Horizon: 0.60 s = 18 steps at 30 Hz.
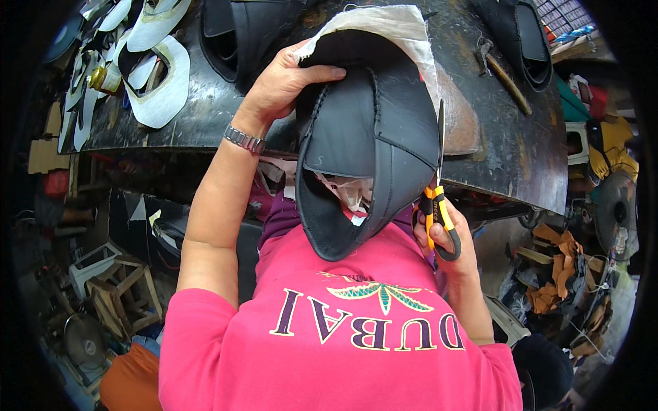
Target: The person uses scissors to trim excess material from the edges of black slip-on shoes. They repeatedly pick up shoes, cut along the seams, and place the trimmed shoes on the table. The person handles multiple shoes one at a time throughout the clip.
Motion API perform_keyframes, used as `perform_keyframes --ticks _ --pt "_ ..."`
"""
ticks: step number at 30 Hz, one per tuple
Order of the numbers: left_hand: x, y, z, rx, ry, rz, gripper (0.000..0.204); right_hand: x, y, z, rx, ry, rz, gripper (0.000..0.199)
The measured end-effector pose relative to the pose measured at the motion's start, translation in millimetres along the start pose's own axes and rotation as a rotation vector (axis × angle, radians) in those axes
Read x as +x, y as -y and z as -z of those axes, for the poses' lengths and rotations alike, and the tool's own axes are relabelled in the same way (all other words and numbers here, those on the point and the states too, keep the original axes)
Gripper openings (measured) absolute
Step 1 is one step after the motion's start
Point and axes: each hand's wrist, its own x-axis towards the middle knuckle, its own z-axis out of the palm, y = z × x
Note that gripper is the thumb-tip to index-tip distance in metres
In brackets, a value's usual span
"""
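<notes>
Shoe upper, black and seamed with stitching, is held up before the person's body, overlapping the near edge of the counter. Its long axis runs away from the body with a slight lean: the broad, rounded end points toward the counter, the narrow, pointed end back at the pink shirt. Pale material shows through the opening at its near end. White cloth juts past the upper's rounded end and down its right side.

The left hand pinches the upper's far left edge, thumb flat on its face, the other fingers mostly hidden behind; the upper extends rightward and bodyward from that grip. Just beside the upper's right flank, the right hand has its fingers curled round the handles of black-and-yellow scissors. The blades point away along the upper's edge; I cannot tell whether they touch the cloth.

Right of the upper lies a brown flat piece, then a hammer, then another black upper. Left of it are a further black upper and pale cut-out pieces.
</notes>
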Motion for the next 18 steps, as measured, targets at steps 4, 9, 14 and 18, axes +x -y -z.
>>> perform_keyframes --ticks 4,9,14,18 --pt "1.1 -1.1 0.6 0.073 0.0 0.014 0.04 -2.5 2.1 3.0 -0.018 0.025 -0.037 0.06" --pt "2.0 -1.5 -6.7 0.014 0.011 0.004 0.041 3.6 -6.3 -5.2 0.009 0.038 0.061 0.079" --pt "4.6 -0.2 -8.3 -0.018 0.024 -0.013 0.04 4.2 -7.7 -3.1 -0.025 -0.049 0.079 0.075" --pt "8.3 -0.2 -2.3 0.03 0.04 -0.007 0.039 -1.8 -7.6 1.5 0.045 -0.029 0.013 0.062"
